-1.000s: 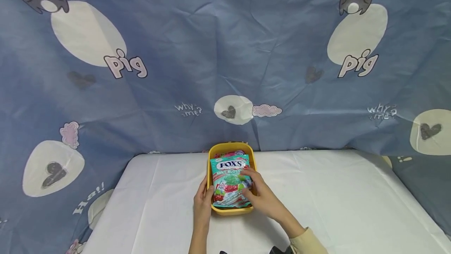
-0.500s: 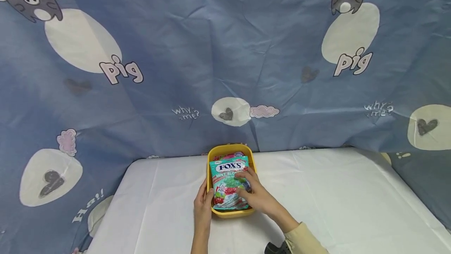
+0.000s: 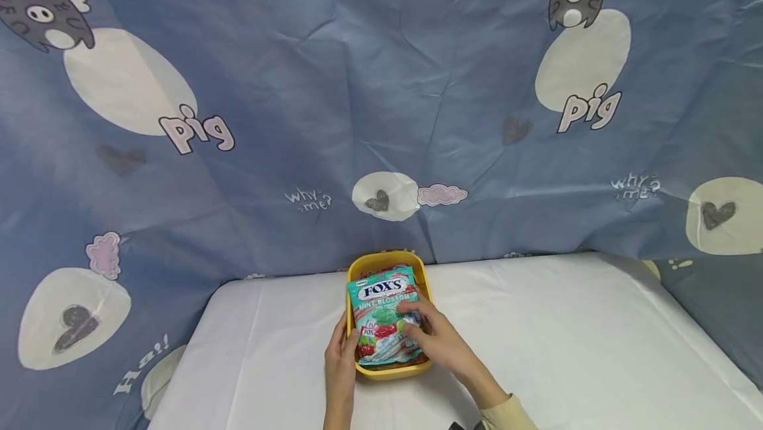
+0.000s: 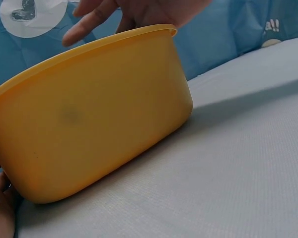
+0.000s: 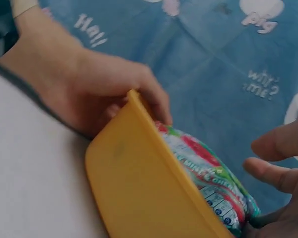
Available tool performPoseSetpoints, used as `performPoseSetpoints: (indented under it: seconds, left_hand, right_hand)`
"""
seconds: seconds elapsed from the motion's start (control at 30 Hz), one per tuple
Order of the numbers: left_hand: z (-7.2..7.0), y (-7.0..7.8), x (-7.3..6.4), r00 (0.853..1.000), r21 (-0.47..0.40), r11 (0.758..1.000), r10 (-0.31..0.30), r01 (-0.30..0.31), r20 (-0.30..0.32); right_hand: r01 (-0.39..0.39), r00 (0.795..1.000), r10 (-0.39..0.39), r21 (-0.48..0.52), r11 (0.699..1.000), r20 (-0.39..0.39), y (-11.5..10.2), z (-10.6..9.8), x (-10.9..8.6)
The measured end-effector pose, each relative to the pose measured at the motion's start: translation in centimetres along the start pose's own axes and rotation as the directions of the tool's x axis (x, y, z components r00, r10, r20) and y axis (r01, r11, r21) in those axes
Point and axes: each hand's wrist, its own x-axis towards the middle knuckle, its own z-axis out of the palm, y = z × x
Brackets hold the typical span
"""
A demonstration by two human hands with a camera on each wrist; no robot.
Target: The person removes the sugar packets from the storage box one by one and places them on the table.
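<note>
A green FOX'S Mint Blossom candy bag lies face up in a yellow plastic container, its upper left corner over the left rim. My left hand grips the container's left wall, thumb at the rim and fingers outside. In the right wrist view the left hand shows at the far side of the rim. My right hand is over the bag's right side, thumb and index finger apart and relaxed. The right wrist view shows its fingertips above the bag, with another finger at the bag's corner.
Red-pink packaging shows in the container behind the green bag. The container stands on a white-covered table, close to its back edge. A blue pig-print cloth hangs behind and at the sides.
The candy bag has turned slightly counterclockwise, its top left corner shifting over the left rim. My right hand stays at its right side; the left keeps its grip. The head view has tilted slightly.
</note>
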Motion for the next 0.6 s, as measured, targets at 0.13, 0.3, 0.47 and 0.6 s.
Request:
performPoseSetpoints:
  seconds: [0.13,0.3,0.47,0.6]
  left_hand:
    - [0.0,-0.1,0.1,1.0,-0.008,1.0,-0.011,0.011,0.009]
    - [0.3,-0.1,0.0,0.999,-0.003,0.999,-0.032,0.032,0.015]
    - [0.1,0.1,-0.1,0.999,0.018,0.999,-0.044,0.044,0.006]
    - [0.3,0.2,-0.1,0.998,0.007,0.998,-0.057,0.057,-0.003]
  right_hand:
    - [0.02,1.0,-0.02,0.016,1.0,0.011,0.3,-0.2,-0.1]
    - [0.118,0.992,-0.116,-0.062,0.991,0.049,0.8,-0.8,-0.4]
    - [0.184,0.983,-0.175,-0.188,0.965,0.063,1.1,-0.7,-0.3]
    - [0.171,0.985,-0.166,-0.175,0.97,0.042,1.2,-0.7,-0.1]
